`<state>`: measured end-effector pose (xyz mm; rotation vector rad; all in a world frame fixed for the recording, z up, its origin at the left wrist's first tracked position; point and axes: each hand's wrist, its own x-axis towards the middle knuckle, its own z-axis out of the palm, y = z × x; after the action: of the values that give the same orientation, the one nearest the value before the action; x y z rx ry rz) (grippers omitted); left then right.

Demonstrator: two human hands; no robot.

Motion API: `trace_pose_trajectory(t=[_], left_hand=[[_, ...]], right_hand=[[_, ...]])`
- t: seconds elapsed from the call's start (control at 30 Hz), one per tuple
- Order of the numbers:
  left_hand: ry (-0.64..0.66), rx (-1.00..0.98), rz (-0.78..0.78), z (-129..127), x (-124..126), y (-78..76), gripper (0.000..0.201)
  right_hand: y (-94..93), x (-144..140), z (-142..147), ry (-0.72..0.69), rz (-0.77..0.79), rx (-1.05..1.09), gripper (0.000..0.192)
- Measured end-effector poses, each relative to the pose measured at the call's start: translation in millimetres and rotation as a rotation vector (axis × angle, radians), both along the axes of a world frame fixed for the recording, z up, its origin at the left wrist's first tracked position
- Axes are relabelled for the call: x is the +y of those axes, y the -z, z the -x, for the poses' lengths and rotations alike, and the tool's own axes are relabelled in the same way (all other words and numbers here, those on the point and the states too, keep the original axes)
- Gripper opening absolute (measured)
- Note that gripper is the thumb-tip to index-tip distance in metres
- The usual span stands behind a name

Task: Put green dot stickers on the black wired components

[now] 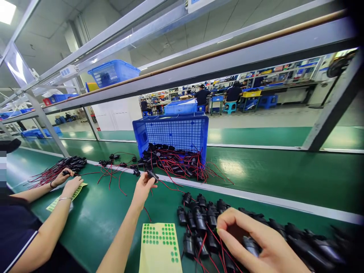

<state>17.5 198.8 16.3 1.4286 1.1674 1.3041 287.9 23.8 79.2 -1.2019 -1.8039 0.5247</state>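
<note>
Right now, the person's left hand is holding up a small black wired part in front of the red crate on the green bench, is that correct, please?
Not quite: the crate is blue, not red, as the head view shows. The left hand does hold up a small black wired part in front of it on the green bench.

We see bright overhead ceiling panel (6, 11) light, glare patches on the green bench (256, 178), and strong wide-angle edge warping.

The left hand (143, 186) reached out and pinched a small black motor (152, 175) with red leads before the blue crate (173, 132). The right hand (256, 242) rested on the row of black motors (199, 220), just beside the sheet of green dot stickers (159, 246). At far left, a co-worker's hands (66, 181) worked a bundle of red-wired parts (61, 168).
</note>
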Motion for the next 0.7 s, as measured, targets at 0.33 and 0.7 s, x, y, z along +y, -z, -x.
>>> trace_pose_trajectory(t=[0.33, 0.7], left_hand=[[0.453, 0.004, -0.218, -48, -140, -21.3, 0.026], [0.204, 0.079, -0.584, -93, -170, 5.5, 0.02]], right_hand=[[-3.1, -10, 10, -0.089, 0.322, 0.222, 0.026], [2.1, -18, 19, -0.225, 0.216, 0.176, 0.021]])
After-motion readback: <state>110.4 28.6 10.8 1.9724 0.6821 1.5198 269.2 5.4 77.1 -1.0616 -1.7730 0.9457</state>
